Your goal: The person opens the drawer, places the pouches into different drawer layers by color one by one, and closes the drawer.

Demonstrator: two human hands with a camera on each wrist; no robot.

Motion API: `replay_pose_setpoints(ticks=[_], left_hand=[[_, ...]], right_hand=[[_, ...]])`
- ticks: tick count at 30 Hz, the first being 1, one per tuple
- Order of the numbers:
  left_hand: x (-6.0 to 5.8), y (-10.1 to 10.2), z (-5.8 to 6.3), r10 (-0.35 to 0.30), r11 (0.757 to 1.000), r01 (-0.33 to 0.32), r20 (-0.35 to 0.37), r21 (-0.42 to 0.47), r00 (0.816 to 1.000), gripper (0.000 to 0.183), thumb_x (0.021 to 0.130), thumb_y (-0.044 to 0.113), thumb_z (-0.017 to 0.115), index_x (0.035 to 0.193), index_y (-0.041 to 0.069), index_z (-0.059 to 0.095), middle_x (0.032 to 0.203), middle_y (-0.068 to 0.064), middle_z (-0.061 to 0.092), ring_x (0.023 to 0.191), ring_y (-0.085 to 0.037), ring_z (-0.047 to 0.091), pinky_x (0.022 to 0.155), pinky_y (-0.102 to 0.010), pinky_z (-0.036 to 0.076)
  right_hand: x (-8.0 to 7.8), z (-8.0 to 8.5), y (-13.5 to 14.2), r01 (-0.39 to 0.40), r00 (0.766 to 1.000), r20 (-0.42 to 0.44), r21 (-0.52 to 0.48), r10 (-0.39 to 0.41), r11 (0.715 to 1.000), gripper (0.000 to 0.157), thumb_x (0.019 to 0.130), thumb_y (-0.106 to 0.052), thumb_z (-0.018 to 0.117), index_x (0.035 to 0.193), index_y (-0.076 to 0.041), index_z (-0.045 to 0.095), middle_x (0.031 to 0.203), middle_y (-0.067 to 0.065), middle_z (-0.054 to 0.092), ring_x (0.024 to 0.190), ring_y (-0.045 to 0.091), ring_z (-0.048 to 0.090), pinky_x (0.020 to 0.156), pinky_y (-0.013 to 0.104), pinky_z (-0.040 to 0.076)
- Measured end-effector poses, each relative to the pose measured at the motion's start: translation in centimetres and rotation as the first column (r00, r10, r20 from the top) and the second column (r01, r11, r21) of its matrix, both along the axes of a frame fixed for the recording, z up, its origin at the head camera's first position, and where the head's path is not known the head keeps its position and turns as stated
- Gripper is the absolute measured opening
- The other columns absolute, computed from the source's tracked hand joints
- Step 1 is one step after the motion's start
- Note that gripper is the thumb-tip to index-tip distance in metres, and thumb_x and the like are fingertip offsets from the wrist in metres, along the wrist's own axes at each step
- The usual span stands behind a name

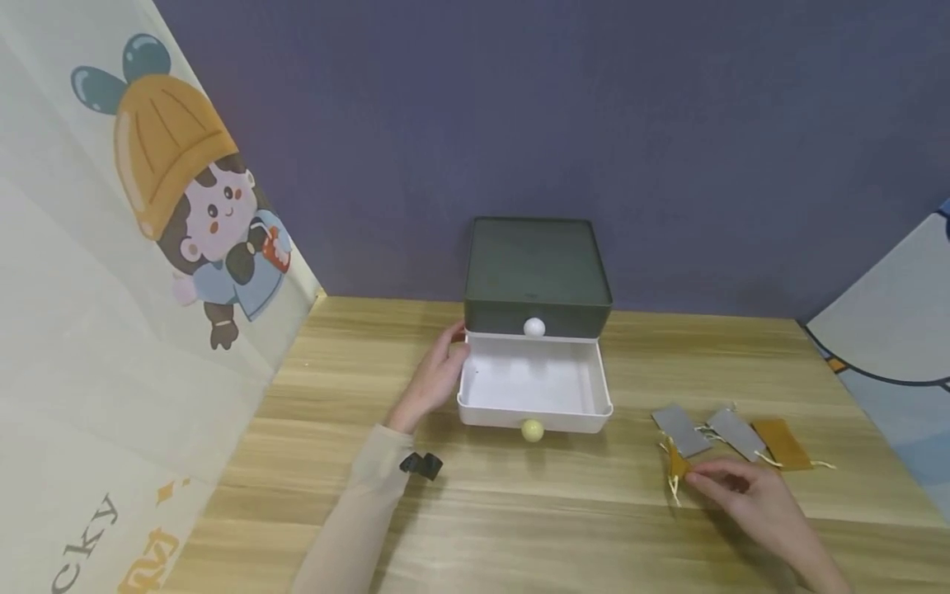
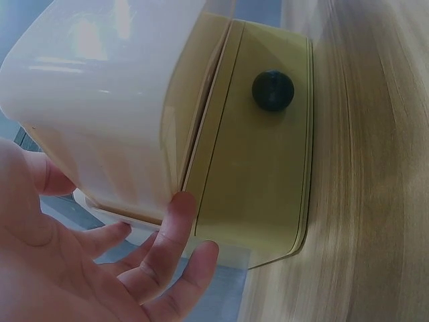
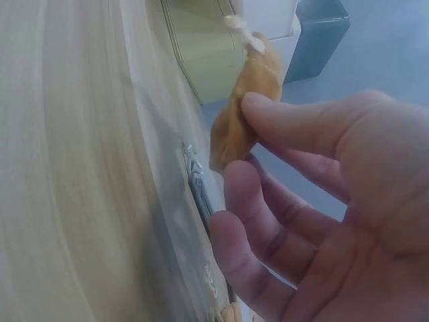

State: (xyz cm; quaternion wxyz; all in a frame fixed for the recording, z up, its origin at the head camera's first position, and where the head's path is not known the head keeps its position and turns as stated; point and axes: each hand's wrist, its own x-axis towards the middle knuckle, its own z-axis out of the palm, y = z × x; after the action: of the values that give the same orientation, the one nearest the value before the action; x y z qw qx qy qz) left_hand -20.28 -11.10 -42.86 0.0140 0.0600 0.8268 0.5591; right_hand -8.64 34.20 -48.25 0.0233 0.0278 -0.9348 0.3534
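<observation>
A small drawer cabinet (image 1: 536, 260) with a dark green top stands against the back wall. Its white drawer (image 1: 530, 375) is pulled out, bare inside, with a yellow knob (image 1: 532, 430). My left hand (image 1: 434, 375) rests along the cabinet's left side, fingers loosely bent against it and thumb beside the white drawer. Over the table at the right, my right hand (image 1: 750, 499) pinches a mustard drawstring pouch (image 3: 248, 100) between thumb and fingers, its pale cords hanging loose. Just beyond lie a grey pouch (image 1: 681, 429), a second grey pouch (image 1: 736, 433) and another mustard pouch (image 1: 783, 444).
Beneath the white drawer, a closed yellowish drawer (image 2: 255, 161) with a dark knob (image 2: 273, 90) shows in the left wrist view. A purple-grey wall (image 1: 668, 148) bounds the wooden table (image 1: 534, 528) behind; a cartoon-printed panel (image 1: 89, 313) borders it on the left.
</observation>
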Motion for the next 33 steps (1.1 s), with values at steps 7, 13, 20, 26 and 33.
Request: replay_pose_setpoints(ticks=[7,13,20,26,33], left_hand=[[0.1,-0.2,-0.1,-0.005,1.000,0.005,0.002,0.010,1.000,0.060,0.112,0.029,0.043,0.167,0.009,0.031,0.162,-0.019,0.048,0.125,-0.039,0.067,0.105,-0.053,0.059],[0.0,-0.4,0.4,-0.002,1.000,0.002,-0.023,-0.020,1.000,0.060,0.112,0.031,0.042,0.167,0.009,0.032,0.162,-0.018,0.048,0.138,-0.041,0.058,0.115,-0.060,0.050],[-0.3,-0.4,0.3,0.006,0.999,-0.006,-0.026,-0.035,1.000,0.060,0.111,0.031,0.042,0.166,0.009,0.033,0.162,-0.019,0.049,0.143,-0.041,0.054,0.118,-0.061,0.046],[-0.4,-0.4,0.1,0.004,1.000,-0.004,-0.032,-0.017,0.999,0.058,0.112,0.028,0.043,0.166,0.008,0.034,0.161,-0.020,0.049,0.142,-0.042,0.054,0.117,-0.062,0.047],[-0.5,-0.5,0.0,0.019,1.000,-0.020,-0.023,-0.019,1.000,0.058,0.112,0.028,0.044,0.166,0.010,0.035,0.161,-0.018,0.050,0.142,-0.041,0.055,0.117,-0.061,0.048]], right_hand=[[0.0,-0.4,-0.5,-0.046,0.998,-0.050,-0.060,0.043,0.997,0.008,0.094,-0.008,0.080,0.101,-0.010,0.082,0.091,-0.020,0.076,0.075,-0.006,0.065,0.061,0.018,0.055],[0.0,-0.3,-1.2,-0.025,0.999,-0.032,-0.113,0.021,0.993,0.008,0.096,-0.007,0.078,0.103,-0.006,0.081,0.090,-0.019,0.076,0.072,-0.002,0.068,0.057,0.020,0.057],[0.0,0.5,-1.7,-0.032,0.993,-0.114,-0.122,0.018,0.992,0.005,0.096,-0.007,0.078,0.099,-0.007,0.082,0.085,-0.014,0.078,0.067,0.003,0.069,0.055,0.021,0.057],[-0.1,1.5,-2.0,0.008,0.993,-0.120,-0.089,-0.018,0.996,0.008,0.096,-0.014,0.080,0.101,-0.009,0.083,0.083,-0.010,0.078,0.062,0.006,0.063,0.054,0.021,0.051],[0.1,2.7,-2.3,0.037,0.988,-0.145,-0.089,-0.050,0.995,0.010,0.096,-0.017,0.081,0.103,-0.011,0.084,0.091,-0.029,0.072,0.065,0.003,0.058,0.053,0.020,0.047]])
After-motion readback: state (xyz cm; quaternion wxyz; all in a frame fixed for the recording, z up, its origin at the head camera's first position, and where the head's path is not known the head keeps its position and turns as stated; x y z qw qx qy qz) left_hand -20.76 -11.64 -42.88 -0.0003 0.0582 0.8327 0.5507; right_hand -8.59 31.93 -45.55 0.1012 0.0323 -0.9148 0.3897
